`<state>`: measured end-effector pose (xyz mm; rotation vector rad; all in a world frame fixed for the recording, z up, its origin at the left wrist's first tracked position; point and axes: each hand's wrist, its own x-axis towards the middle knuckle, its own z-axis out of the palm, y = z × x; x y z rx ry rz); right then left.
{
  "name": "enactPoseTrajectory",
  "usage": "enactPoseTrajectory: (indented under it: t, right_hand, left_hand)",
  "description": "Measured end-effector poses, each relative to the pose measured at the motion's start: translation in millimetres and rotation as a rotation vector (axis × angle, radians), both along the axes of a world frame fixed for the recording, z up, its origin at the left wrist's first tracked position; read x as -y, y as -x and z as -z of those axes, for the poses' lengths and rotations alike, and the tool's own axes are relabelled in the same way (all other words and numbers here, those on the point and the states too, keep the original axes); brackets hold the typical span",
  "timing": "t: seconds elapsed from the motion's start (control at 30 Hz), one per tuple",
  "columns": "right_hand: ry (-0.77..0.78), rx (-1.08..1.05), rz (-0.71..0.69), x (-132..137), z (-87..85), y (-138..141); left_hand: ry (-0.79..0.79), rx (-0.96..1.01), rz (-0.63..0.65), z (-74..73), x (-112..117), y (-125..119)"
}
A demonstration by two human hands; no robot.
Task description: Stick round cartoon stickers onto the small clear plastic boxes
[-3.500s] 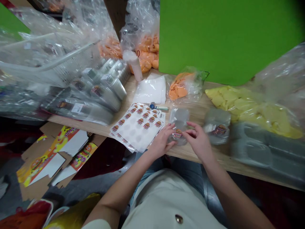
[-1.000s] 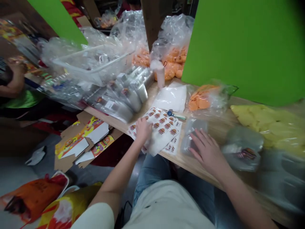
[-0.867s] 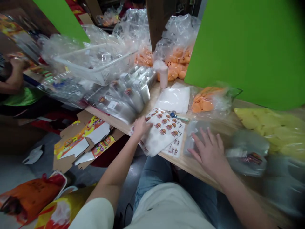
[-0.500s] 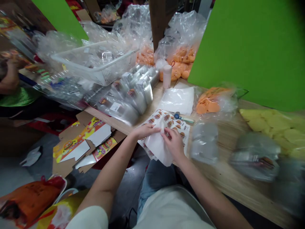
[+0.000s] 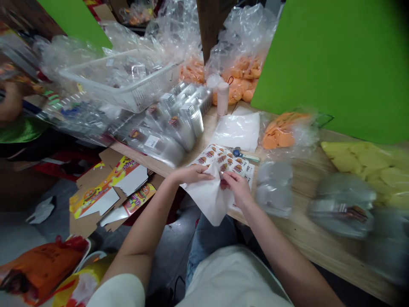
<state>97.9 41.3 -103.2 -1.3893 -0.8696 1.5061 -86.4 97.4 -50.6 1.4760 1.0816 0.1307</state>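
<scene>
A white sticker sheet [image 5: 220,164] printed with small round burger stickers lies at the wooden table's [image 5: 306,230] front edge, its near corner bent down over the edge. My left hand [image 5: 191,174] is closed, pinching the sheet's left side. My right hand [image 5: 238,187] is closed in a pinch on a sticker [image 5: 224,184] at the sheet's middle. Just right of that hand lies a clear plastic clamshell case [image 5: 275,189].
Further right is a blurred clear case with a sticker [image 5: 343,209]. Bags of orange discs [image 5: 284,134] and yellow discs [image 5: 367,164], a white basket [image 5: 128,83], stacked clear cases [image 5: 172,128], and small scissors [image 5: 244,155] crowd the table. Printed cartons [image 5: 108,192] lie on the floor. Another person's arm [image 5: 11,104] shows at far left.
My right hand left the clear case and came to the sticker sheet, where it now pinches a sticker. My left hand shifted to grip the sheet, whose near corner now hangs over the edge.
</scene>
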Motion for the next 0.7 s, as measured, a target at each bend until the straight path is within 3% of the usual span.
enactPoseTrajectory:
  t: [0.1, 0.17, 0.23, 0.3, 0.37, 0.43, 0.5, 0.57, 0.63, 0.7]
  right_hand:
    - [-0.159, 0.188, 0.211, 4.9, -17.1, -6.6]
    - [-0.408, 0.463, 0.337, 13.8, -32.5, -15.8]
    - [-0.701, 0.766, 0.378, 26.4, -45.7, -27.8]
    - [-0.933, 1.015, 0.347, 41.7, -53.8, -40.9]
    - [-1.044, 1.162, 0.234, 58.5, -57.8, -53.7]
    - [-1.029, 1.183, 0.076, 75.5, -61.5, -66.7]
    - [-0.905, 1.079, -0.013, 90.4, -67.5, -81.4]
    - [-0.693, 0.849, -0.012, 99.9, -74.9, -98.9]
    - [-0.444, 0.588, -0.026, 101.7, -80.8, -118.9]
    - [-0.284, 0.437, 0.007, 96.4, -82.7, -139.4]
  left_hand:
    - [-0.22, -0.232, -0.181, 5.7, -2.7, 0.0]
    - [-0.453, -0.43, -0.35, 8.4, 2.8, -8.3]
    - [-0.608, -0.436, -0.508, 6.1, 17.8, -25.5]
    - [-0.543, -0.18, -0.589, -1.5, 40.5, -49.2]
    - [-0.216, 0.209, -0.557, -12.4, 64.7, -73.8]
    - [0.047, 0.484, -0.547, -23.7, 84.2, -94.0]
    - [0.133, 0.583, -0.559, -32.9, 96.7, -108.3]
    - [0.133, 0.575, -0.477, -38.6, 104.7, -118.6]
    - [0.106, 0.527, -0.305, -40.1, 110.4, -128.1]
    - [-0.041, 0.427, -0.23, -36.5, 113.3, -138.5]
